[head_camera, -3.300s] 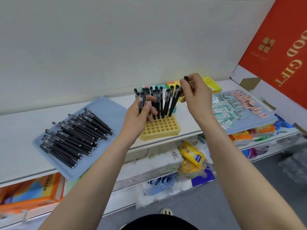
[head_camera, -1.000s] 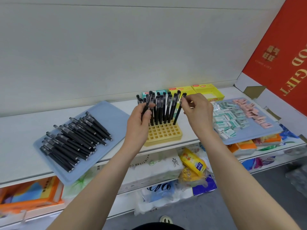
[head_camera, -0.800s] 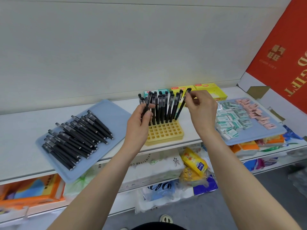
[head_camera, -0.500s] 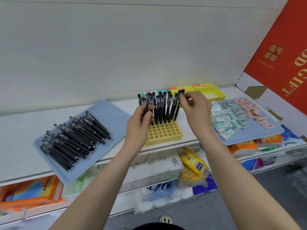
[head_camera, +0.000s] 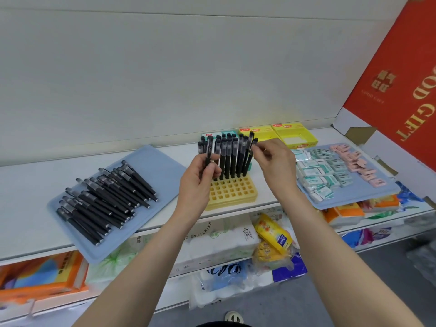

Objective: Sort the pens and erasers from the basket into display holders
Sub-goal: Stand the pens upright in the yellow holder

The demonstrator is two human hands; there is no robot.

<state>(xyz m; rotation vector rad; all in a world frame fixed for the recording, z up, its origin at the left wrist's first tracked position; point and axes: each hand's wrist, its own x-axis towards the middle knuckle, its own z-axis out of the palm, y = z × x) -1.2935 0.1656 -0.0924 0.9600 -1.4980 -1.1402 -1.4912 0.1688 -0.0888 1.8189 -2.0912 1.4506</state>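
Right hand [head_camera: 274,166] lowered, pinching rightmost pen [head_camera: 248,160] in yellow holder [head_camera: 232,193]; left hand [head_camera: 198,182] grips spare pen [head_camera: 208,151].

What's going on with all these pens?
A person is filling a yellow grid holder with black pens. The left hand grips a spare pen upright; the right hand pinches the top of a tilted pen at the holder's right side. The holder's back rows hold pens, its front rows are empty. Loose pens lie on a blue tray at left, erasers on a second tray at right.
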